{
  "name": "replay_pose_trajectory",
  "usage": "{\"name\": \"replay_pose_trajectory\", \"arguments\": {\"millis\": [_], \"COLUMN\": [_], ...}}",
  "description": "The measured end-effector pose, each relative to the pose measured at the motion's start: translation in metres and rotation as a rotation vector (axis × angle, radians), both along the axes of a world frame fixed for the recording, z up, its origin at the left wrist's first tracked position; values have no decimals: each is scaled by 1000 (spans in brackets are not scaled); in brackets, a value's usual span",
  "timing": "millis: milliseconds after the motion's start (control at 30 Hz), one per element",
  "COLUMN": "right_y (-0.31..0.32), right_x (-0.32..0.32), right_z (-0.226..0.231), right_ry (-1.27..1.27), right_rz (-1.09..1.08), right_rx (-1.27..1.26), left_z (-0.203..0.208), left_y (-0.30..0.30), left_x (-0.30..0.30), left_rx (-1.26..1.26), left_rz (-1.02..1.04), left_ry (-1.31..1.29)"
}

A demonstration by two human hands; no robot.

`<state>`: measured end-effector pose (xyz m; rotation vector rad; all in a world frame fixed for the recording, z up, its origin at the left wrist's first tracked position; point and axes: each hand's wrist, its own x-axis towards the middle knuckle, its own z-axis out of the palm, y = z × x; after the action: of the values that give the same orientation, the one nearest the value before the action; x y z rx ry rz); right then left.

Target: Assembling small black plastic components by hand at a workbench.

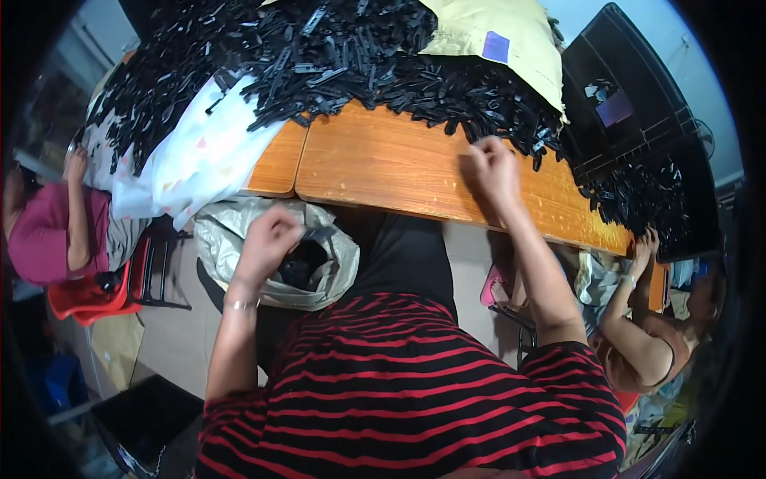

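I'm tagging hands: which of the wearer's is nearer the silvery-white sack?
Left. The left hand is at the open mouth of the sack; the right hand is farther off, over the wooden tabletop.

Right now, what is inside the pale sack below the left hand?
In the pale sack, black contents show through the open mouth, too dark to tell apart. The left hand covers part of the opening, and the bottom is hidden.

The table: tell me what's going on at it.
Someone in a striped shirt is at the table, which bears a big heap of black parts. Their left hand is over a pale sack at their lap; their right hand is over the table, near the heap. Whether either holds a part is unclear. Other people sit at left and right.
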<state>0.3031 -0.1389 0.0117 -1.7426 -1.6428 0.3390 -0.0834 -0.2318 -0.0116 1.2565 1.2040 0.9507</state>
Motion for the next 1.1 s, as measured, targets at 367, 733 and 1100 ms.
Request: {"name": "replay_pose_trajectory", "arguments": {"millis": [367,733,1100], "right_y": [32,55,41], "right_x": [36,-54,-99], "right_z": [-15,-10,-6], "right_ry": [-402,-442,-359], "right_rz": [-53,158,300], "right_rx": [22,159,448], "left_z": [-73,5,15], "left_y": [-34,30,166], "left_x": [-21,12,37], "left_rx": [194,669,802], "left_rz": [209,288,332], "left_ry": [992,645,1044]}}
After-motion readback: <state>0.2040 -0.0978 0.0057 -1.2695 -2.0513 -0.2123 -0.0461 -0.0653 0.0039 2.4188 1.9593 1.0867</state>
